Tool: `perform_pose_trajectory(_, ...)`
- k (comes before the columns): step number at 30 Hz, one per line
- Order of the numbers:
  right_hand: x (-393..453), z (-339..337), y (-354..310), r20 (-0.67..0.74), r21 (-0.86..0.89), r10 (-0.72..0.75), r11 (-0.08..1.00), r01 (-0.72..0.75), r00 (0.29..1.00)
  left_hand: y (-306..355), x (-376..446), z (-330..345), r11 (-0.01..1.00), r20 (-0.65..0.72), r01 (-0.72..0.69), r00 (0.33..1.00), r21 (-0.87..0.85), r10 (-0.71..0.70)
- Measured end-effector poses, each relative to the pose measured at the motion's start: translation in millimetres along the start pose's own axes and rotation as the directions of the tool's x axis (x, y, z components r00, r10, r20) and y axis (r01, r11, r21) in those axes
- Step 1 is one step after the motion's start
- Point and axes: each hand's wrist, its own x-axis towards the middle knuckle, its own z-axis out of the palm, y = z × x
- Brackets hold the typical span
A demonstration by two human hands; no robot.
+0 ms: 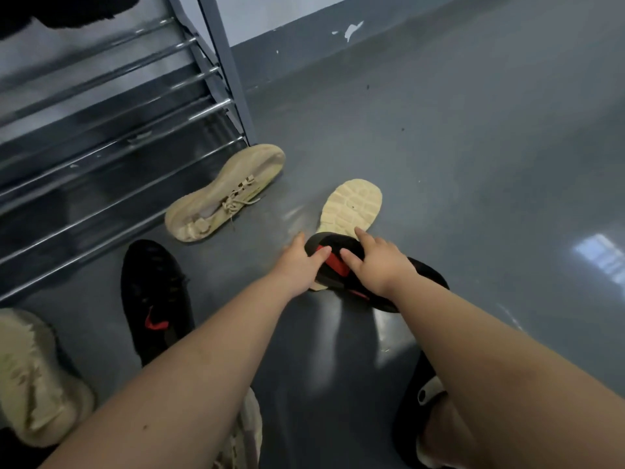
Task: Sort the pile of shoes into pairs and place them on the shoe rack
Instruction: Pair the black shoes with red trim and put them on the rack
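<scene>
1. Head view, hands. Your left hand (301,262) and your right hand (378,262) both lie on a black shoe with red sole markings (338,262) that is on the grey floor (439,147) ahead of you. The left hand's fingers curl over the shoe's near-left edge; the right hand's fingers are spread and bent over its top, with one fingertip reaching the pale sole beyond. Each hand grips the shoe.
2. Head view, shoe under the hands. The black shoe lies sole-up or on its side; which of the two cannot be told. It overlaps a beige shoe turned sole-up (351,204), whose treaded sole points away from you.
3. Head view, other shoes. A second beige shoe on its side (223,194) lies just beside the foot of the shoe rack (111,137), laces facing you. A black shoe with a red logo (155,299) lies on the floor left of your left forearm, well apart from the gripped shoe. A blurred beige shoe (30,377) fills the lower-left corner.
4. Head view, rack. The rack stands at upper left, its chrome bars running across grey uprights. A dark item (67,8) sits on an upper tier; its kind cannot be told.
5. Head view, lower right. Your foot wears a black sandal (419,394), partly hidden by your right forearm.
</scene>
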Motion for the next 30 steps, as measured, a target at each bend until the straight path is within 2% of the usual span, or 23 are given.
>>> perform_pose_trajectory(5, -6, 7, -7, 0.028, -0.074, -0.018, 0.997, 0.02, 0.999, -14, -8, 2, 0.993, 0.025, 0.065, 0.997, 0.103, -0.068)
perform_pose_trajectory(10, -23, 9, -12, 0.01, -0.087, -0.032, 0.996, 0.033, 0.999, -17, -36, 5, 0.988, 0.042, 0.032, 0.998, 0.149, -0.038)
perform_pose_trajectory(13, -36, 9, -18, -0.019, -0.061, -0.052, 0.997, 0.051, 0.998, -17, -57, 1, 0.983, -0.01, 0.015, 1.0, 0.184, -0.013)
perform_pose_trajectory(17, -61, 22, -30, -0.065, 0.011, -0.081, 0.997, 0.082, 0.995, -33, -86, -22, 0.982, -0.122, 0.078, 0.991, 0.172, -0.058)
perform_pose_trajectory(19, -76, 34, -42, -0.151, -0.063, -0.146, 0.988, 0.138, 0.978, -49, -104, -37, 0.987, -0.185, 0.108, 0.979, 0.121, -0.085)
perform_pose_trajectory(21, -91, 47, -60, -0.236, -0.14, -0.187, 0.978, 0.157, 0.954, -69, -120, -51, 0.991, -0.249, 0.124, 0.962, 0.045, -0.109)
perform_pose_trajectory(22, -98, 53, -70, -0.26, -0.12, -0.177, 0.981, 0.15, 0.949, -78, -130, -57, 0.991, -0.285, 0.134, 0.949, -0.019, -0.133)
perform_pose_trajectory(25, -116, 65, -103, -0.277, 0.083, -0.07, 0.992, 0.096, 0.958, -106, -157, -71, 0.942, -0.33, 0.128, 0.915, -0.311, -0.233)
perform_pose_trajectory(28, -125, 73, -132, -0.223, 0.388, 0.066, 0.921, 0.027, 0.973, -121, -181, -80, 0.731, -0.248, 0.118, 0.894, -0.672, -0.373)
perform_pose_trajectory(30, -129, 78, -147, -0.028, 0.691, 0.12, 0.72, -0.067, 0.992, -126, -193, -84, 0.551, -0.165, 0.111, 0.889, -0.827, -0.427)
